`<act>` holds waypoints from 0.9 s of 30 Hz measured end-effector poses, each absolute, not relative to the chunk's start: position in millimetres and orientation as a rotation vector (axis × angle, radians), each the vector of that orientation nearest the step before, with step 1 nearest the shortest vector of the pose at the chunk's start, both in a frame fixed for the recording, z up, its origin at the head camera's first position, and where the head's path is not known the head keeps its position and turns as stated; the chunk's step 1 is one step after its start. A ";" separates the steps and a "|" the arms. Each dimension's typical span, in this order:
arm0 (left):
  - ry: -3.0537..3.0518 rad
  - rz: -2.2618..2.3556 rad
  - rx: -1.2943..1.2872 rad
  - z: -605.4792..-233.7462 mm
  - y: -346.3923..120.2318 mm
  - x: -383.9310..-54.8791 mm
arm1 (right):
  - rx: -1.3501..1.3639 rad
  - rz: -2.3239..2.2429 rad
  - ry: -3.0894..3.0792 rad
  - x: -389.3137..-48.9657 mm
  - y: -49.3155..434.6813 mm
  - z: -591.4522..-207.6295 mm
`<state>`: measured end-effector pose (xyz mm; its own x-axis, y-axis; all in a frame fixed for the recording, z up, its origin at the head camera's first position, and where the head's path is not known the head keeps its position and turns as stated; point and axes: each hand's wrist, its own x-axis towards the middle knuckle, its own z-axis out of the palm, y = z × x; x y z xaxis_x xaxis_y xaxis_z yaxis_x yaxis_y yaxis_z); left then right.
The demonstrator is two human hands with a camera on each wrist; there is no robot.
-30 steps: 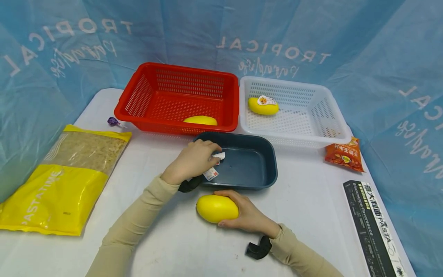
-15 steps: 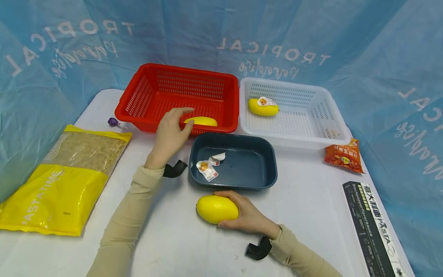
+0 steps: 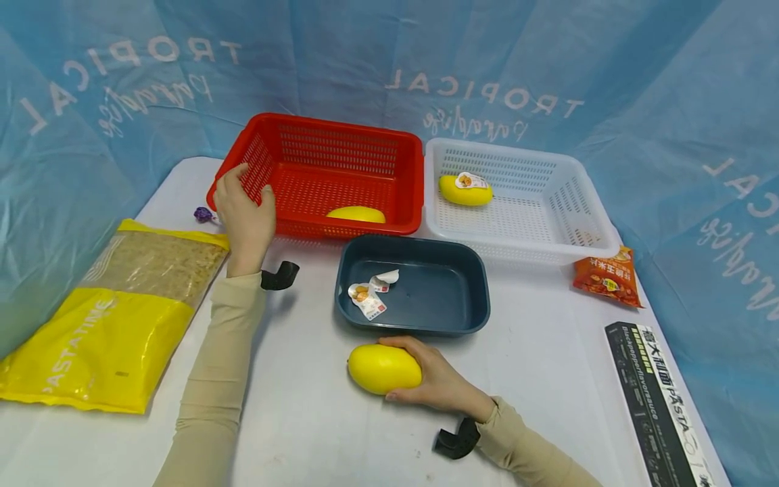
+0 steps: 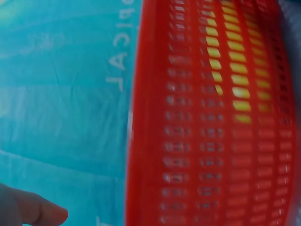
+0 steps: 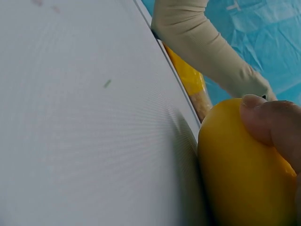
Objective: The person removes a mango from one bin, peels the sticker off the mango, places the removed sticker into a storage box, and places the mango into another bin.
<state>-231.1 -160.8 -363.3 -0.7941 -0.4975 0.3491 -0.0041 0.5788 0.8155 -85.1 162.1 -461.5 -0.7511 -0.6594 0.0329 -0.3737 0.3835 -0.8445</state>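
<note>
My right hand (image 3: 441, 380) grips a smooth yellow mango (image 3: 380, 368) on the white table, just in front of the dark blue tub. In the right wrist view, the thumb presses on the mango (image 5: 240, 165). My left hand (image 3: 246, 220) holds nothing and hovers by the front left corner of the red basket (image 3: 292, 225), thumb and fingers spread apart. Close beside it, on the left, lies a small purple-wrapped lollipop (image 3: 203, 214). One fingertip shows low in the left wrist view, next to the red basket wall (image 4: 188, 141). Another yellow mango (image 3: 358, 214) lies inside that basket, partly hidden by its front wall.
Two peeled stickers (image 3: 367, 301) lie in the dark blue tub (image 3: 475, 308). A white basket (image 3: 523, 247) holds a mango with a sticker (image 3: 465, 191). Left is a yellow pasta bag (image 3: 115, 325); right, a red snack packet (image 3: 608, 277) and black pasta box (image 3: 654, 406).
My left hand has left the stickers in the dark blue tub and moved left, past the red basket's front, to its left corner. The right hand still grips the mango in place.
</note>
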 end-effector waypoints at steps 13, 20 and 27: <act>-2.324 -1.110 0.625 -378.8 -182.8 -239.0 | -1.015 -1.253 2.446 -82.5 160.2 -465.2; -2.374 -1.098 0.706 -389.3 -185.9 -243.0 | -0.987 -1.240 2.455 -80.0 161.2 -460.0; -2.405 -1.044 0.723 -395.0 -187.1 -245.0 | -0.976 -1.272 2.394 -78.7 161.0 -451.2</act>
<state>-245.0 -187.1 -395.0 -0.7769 -0.6071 0.1671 -0.2925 0.5829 0.7581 -78.7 161.0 -451.2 -0.7404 -0.6674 0.0800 -0.4399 0.3911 -0.8084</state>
